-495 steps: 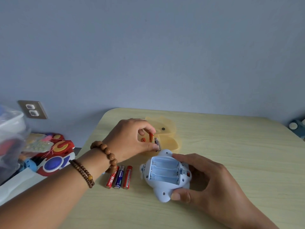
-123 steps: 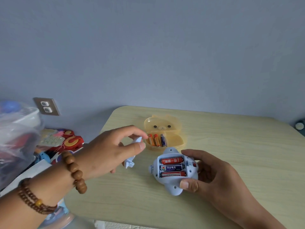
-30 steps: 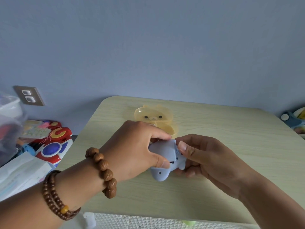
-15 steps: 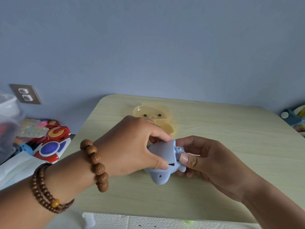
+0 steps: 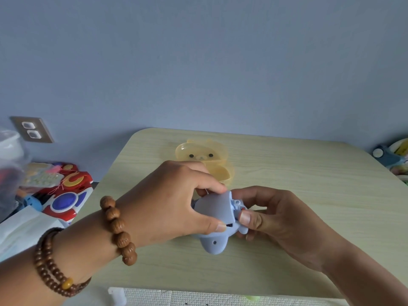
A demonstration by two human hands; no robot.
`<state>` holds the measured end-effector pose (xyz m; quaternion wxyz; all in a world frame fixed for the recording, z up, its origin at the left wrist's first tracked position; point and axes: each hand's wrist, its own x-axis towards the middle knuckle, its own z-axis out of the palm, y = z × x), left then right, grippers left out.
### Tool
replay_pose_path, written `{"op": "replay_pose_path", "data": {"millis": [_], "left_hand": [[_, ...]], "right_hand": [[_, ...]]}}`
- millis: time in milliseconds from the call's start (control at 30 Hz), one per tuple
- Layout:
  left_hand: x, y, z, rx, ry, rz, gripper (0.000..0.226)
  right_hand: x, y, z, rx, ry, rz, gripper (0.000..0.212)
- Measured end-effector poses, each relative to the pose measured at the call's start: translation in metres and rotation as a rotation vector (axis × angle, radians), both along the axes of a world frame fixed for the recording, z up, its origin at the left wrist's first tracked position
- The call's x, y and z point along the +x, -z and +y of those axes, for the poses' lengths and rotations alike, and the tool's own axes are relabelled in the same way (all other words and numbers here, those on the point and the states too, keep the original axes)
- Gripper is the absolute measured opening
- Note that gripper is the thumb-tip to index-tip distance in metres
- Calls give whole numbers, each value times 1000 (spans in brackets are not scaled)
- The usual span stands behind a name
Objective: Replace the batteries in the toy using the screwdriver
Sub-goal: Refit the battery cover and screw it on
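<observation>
- Cover's on: the left hand [image 5: 167, 202] now presses the pale-blue plastic battery lid [image 5: 215, 206] over cells exposed seconds ago.
- Right hand [image 5: 276, 219] clamps the light-blue rounded toy [image 5: 213, 242]; lid possibly unseated, screw pending.

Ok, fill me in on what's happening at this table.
A person is working on a small light-blue toy on the wooden table. The left hand is pressing the battery cover onto the toy, while the right hand steadies it from the other side. The cover is not fully seated; a gap shows at its right edge. A yellow bear-faced case lies open behind. No screwdriver is in view.
</observation>
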<state>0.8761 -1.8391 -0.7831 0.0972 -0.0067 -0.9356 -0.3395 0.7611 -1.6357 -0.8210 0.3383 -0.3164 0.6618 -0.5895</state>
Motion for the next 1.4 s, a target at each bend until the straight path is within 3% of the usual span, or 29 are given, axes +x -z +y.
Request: {"op": "replay_pose_path", "data": {"millis": [333,567,767,1400], "left_hand": [[2,8,-1,-17,-9,80,52],[-3,0,7,-24,2,122,52],[-2,2,-2,-39,-5,65,53],[4,4,-7,90,-23,-17,53]], "right_hand": [[-3,4,1,-31,3,-11,35],[0,2,-3,-59,-14,7,14],[-1,5,-1,-25,8,-9,34],[3,-1,-2,14,37,10,32]]}}
